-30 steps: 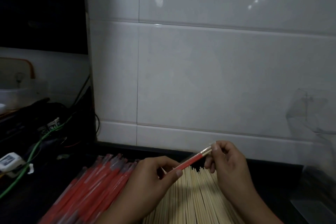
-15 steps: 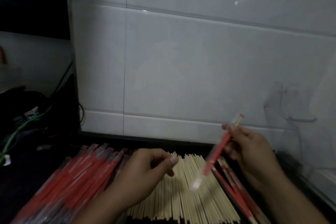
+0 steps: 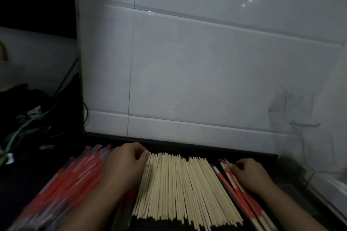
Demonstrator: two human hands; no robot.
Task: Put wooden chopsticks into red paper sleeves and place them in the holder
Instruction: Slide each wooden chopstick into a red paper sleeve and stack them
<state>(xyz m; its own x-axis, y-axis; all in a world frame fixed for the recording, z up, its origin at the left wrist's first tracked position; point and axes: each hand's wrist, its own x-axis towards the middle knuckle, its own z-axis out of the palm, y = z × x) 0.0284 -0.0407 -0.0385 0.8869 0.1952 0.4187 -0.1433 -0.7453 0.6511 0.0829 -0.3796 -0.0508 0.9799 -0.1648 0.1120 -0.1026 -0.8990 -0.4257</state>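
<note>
A wide spread of bare wooden chopsticks (image 3: 180, 187) lies on the dark counter. Left of it is a heap of red paper sleeves (image 3: 75, 180). My left hand (image 3: 125, 167) rests over the edge of the sleeves. Its curled thumb and fingers touch the far tips of the bare chopsticks, and I cannot see whether they pinch one. To the right lie several sleeved chopsticks (image 3: 242, 193). My right hand (image 3: 249, 172) is down on them, with its fingers curled round the far end of the top one. A clear plastic holder (image 3: 294, 112) stands by the wall at the right.
A white tiled wall (image 3: 206, 71) rises just behind the counter. A green cable (image 3: 20, 129) and dark clutter fill the far left. A clear container wall (image 3: 319, 159) stands at the right edge.
My right hand has brought the sleeved chopstick down from the air onto the pile at the right. My left hand has moved forward to the far tips of the bare chopsticks.
</note>
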